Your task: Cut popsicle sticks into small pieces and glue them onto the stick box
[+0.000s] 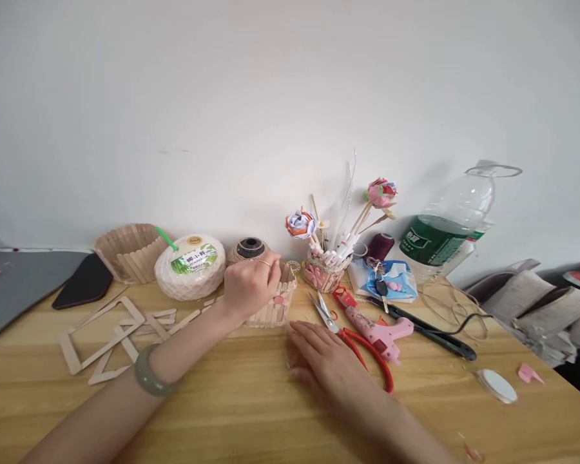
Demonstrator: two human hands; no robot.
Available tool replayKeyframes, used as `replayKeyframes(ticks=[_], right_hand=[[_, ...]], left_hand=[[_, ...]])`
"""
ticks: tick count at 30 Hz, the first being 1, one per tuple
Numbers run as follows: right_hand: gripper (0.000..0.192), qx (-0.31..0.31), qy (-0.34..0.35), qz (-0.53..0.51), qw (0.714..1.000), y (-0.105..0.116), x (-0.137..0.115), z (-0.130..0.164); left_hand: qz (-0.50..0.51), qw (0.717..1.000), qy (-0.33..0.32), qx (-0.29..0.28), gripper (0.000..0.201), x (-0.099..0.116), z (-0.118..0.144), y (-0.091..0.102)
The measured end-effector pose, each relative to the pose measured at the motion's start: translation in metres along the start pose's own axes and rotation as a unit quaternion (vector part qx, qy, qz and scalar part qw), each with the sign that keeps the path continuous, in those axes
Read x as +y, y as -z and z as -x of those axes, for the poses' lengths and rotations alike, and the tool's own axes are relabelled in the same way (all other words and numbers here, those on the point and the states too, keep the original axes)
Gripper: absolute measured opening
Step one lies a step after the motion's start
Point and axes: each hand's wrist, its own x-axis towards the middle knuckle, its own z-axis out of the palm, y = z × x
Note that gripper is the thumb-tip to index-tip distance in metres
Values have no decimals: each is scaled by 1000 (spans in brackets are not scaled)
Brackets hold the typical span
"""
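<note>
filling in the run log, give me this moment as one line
left hand: fingers closed on stick basket rim | right hand: flat on table, open, beside scissors | glue gun: lying untouched

Both forearms are bare, with no sleeves in view. The left wrist carries a smooth, pale grey-green bangle. A thin gold-coloured ring sits on one left-hand finger; the right hand wears nothing.

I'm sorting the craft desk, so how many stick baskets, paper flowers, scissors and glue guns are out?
Stick baskets: 3, one at the back left, one under the left hand at, one holding flowers
Paper flowers: 2, and
Scissors: 1, beside the right hand
Glue guns: 1
Total: 7
</note>
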Motion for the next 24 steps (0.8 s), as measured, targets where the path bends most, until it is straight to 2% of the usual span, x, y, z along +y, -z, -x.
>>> replayKeyframes(ticks=[3, 7, 10, 15, 17, 20, 24], right_hand=[[33, -4, -31, 6, 999, -2, 0, 6], [28, -2, -45, -30, 999, 0, 6, 15], [26, 8, -40, -50, 998, -1, 8, 17], [20, 20, -38, -102, 994, -7, 4, 3], [16, 17, -40, -128, 991, -10, 4, -3], [14, 27, -58, -166, 984, -11, 7, -6], [8, 64, -124, -240, 961, -3, 11, -3]], left_hand=[[1, 1000, -11, -2, 22, -3, 7, -6], [42, 998, -32, -26, 21, -4, 16, -7], [85, 995, -44, -36, 19, -5, 16, 1], [171, 984, -40, -17, 16, -5, 23, 21], [206, 977, -32, -47, 16, -2, 31, 27], [228, 965, -20, -125, 18, 3, 46, 35], [243, 945, 18, -218, 17, 5, 60, 34]])
